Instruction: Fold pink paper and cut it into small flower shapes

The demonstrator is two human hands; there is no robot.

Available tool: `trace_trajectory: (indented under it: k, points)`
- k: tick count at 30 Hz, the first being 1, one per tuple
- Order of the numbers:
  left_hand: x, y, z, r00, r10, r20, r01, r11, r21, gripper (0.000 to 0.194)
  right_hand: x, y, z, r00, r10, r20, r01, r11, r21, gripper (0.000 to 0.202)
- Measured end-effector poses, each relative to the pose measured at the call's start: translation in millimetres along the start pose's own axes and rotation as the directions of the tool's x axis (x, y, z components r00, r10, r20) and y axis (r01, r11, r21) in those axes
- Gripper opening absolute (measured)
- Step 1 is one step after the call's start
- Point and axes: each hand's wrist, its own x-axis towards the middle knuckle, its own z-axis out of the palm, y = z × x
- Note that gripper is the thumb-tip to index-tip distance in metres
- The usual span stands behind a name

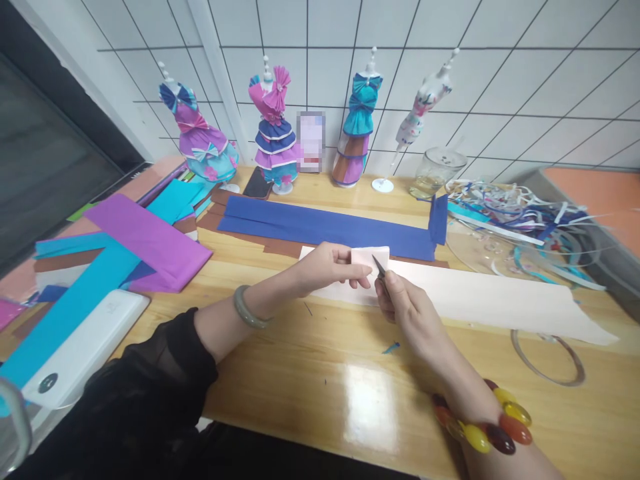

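Observation:
My left hand is closed around the left edge of a small folded piece of pale pink paper, thumb in front. My right hand grips small scissors, whose dark pointed blades lie against the folded piece. The scissors' handles are mostly hidden by my fingers. Below and behind both hands stretches a long pale pink strip. Beyond it lies a long dark blue strip, its right end folded up, over brown sheets.
Several dress-form figures, such as one in a teal top, stand along the tiled wall. A glass and a heap of paper scraps sit right. Coloured strips and a white power bank lie left. A clear ring rests right.

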Motion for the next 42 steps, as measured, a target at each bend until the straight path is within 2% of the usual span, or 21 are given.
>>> trace_trajectory:
  k: [5, 14, 22, 30, 42]
  points:
    - [0, -2, 1.5, 1.0, 0.015, -0.024, -0.015, 1.0, 0.013, 0.027, -1, -1, 1, 1.0, -0.014, 0.007, 0.014, 1.0, -0.003, 0.041]
    - [-3, 3, 1.9, 0.999, 0.032, 0.011, -0.032, 0.998, 0.05, 0.019, -1, 0, 2, 0.999, -0.026, 0.026, 0.026, 1.0, 0.017, 0.04]
    - [-6, 10, -0.7, 0.999, 0.007, 0.036, -0.01, 0.997, 0.082, 0.02, -2, -1, 1, 0.998, -0.057, 0.026, 0.057, 0.998, -0.024, 0.041]
    - [-4, 9, -4.8, 0.997, 0.0, 0.078, -0.008, 0.995, 0.096, 0.023, -1, 0, 0, 0.997, -0.065, 0.041, 0.068, 0.995, -0.072, 0.041]
    - [-5, 14, -7.4, 0.993, -0.013, 0.113, 0.0, 0.993, 0.117, 0.021, -2, 0, -1, 0.997, -0.052, 0.065, 0.055, 0.998, -0.036, 0.04]
